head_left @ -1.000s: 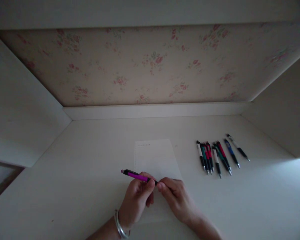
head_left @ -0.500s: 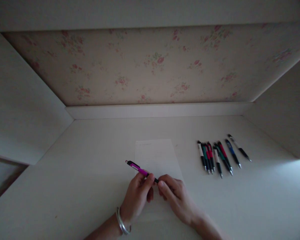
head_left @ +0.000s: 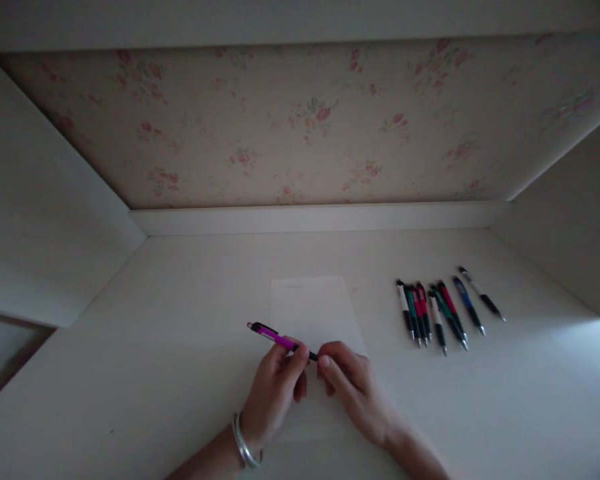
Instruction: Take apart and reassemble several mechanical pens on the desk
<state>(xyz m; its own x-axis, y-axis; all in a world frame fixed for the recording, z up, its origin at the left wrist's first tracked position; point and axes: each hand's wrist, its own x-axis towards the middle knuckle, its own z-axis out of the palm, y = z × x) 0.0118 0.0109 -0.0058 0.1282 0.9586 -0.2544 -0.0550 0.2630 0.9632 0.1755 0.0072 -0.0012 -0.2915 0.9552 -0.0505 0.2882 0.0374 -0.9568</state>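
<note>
A purple and black click pen is held between my two hands over a white sheet of paper. My left hand, with a silver bangle at the wrist, is closed on the pen's barrel, thumb on top. The clicker end points up and to the left. My right hand pinches the pen's tip end between thumb and index finger. Those fingers cover the tip itself. Faint print shows near the top of the sheet, and both hands hide its lower part.
To the right on the white desk lies a group of several pens, among them a white pen, a red pen, a blue pen and a white and black pen. A floral panel and side walls enclose the desk.
The pen has tilted slightly flatter, its clicker end a little further left. Both hands stay on it, nearly in place. The view has shifted slightly.
</note>
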